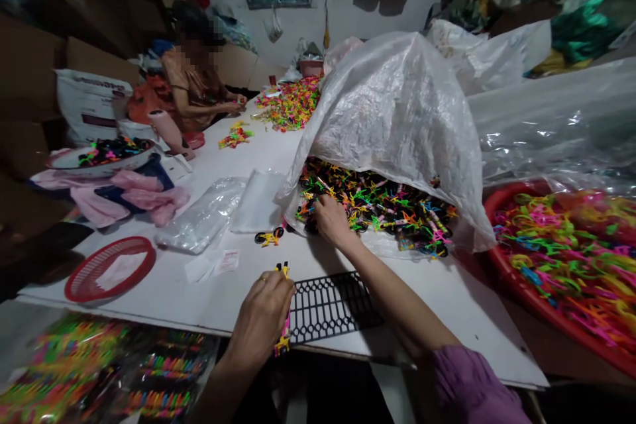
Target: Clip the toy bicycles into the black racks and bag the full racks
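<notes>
My left hand (263,315) is closed around small yellow, pink and black toy bicycles (282,343) at the left end of a black plastic rack (332,308). The rack lies flat at the table's front edge, its slots showing to the right of the hand. Farther forward, my right hand (334,217) reaches to the near left side of a heap of colourful toy bicycles (382,209). Its fingers are curled together; what they grip is hidden. The heap spills from a large translucent plastic bag (397,106). One yellow toy bicycle (269,236) lies alone left of the heap.
A red tub (497,202) of bright plastic parts stands at right. Clear bags (203,215), paper slips and a red basket (144,262) lie at left. Packed toys (163,371) sit below the table's left edge. Another person (196,86) works at the far left near coloured parts (293,106).
</notes>
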The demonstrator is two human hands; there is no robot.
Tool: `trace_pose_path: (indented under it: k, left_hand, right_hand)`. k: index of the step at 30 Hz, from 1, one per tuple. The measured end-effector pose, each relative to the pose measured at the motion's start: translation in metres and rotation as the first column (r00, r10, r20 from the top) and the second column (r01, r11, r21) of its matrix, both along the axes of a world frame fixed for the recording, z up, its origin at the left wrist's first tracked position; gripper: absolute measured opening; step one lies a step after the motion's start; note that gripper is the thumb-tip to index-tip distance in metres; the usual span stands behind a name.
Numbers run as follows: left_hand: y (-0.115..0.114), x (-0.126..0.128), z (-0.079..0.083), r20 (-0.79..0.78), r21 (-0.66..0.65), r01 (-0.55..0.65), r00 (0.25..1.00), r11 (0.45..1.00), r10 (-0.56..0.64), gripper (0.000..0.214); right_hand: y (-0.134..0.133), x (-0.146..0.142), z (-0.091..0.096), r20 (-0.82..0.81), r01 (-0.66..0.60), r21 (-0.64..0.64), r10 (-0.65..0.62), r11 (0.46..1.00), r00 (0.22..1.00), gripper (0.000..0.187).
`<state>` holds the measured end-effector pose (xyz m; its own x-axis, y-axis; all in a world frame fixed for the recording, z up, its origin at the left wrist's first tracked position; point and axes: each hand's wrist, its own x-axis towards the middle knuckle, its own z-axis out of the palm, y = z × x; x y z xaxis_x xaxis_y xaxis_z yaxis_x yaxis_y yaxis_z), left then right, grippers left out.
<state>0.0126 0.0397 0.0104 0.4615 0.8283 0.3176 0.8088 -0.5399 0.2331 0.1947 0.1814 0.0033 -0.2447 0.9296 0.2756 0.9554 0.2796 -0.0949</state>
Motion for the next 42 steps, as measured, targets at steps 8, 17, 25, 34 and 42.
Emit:
trace_pose_path:
  k: [8, 17, 25, 34, 42]
  left_hand:
    - [-0.002, -0.001, -0.003, 0.025, 0.07, 0.059, 0.998, 0.996, -0.061, 0.018]
    - [-0.006, -0.007, 0.003, 0.12, 0.033, 0.052, 0.991, 0.998, -0.056, 0.017]
    - [0.0, -0.006, 0.0, 0.096, -0.059, 0.086, 0.992, 0.995, -0.08, 0.019]
    - [0.01, -0.008, 0.0, 0.149, -0.102, 0.103, 0.985, 0.989, -0.087, 0.02]
    - [0.006, -0.009, -0.001, 0.196, -0.113, 0.047, 0.98, 0.993, -0.025, 0.023]
  right_hand:
    - [-0.031, 0.007, 0.009, -0.05, -0.345, 0.09, 0.35, 0.934, 0.936, 0.027]
    - [-0.089, 0.006, -0.033, -0.19, -0.241, -0.137, 0.213, 0.961, 0.958, 0.018]
    - [-0.086, 0.0, -0.021, -0.449, -0.15, -0.412, -0.057, 0.898, 0.892, 0.018]
    - [-0.125, -0.027, -0.053, -0.854, -0.269, -0.39, -0.236, 0.881, 0.464, 0.014]
    - [-0.128, -0.035, -0.052, -0.653, -0.288, -0.266, 0.048, 0.92, 0.756, 0.027]
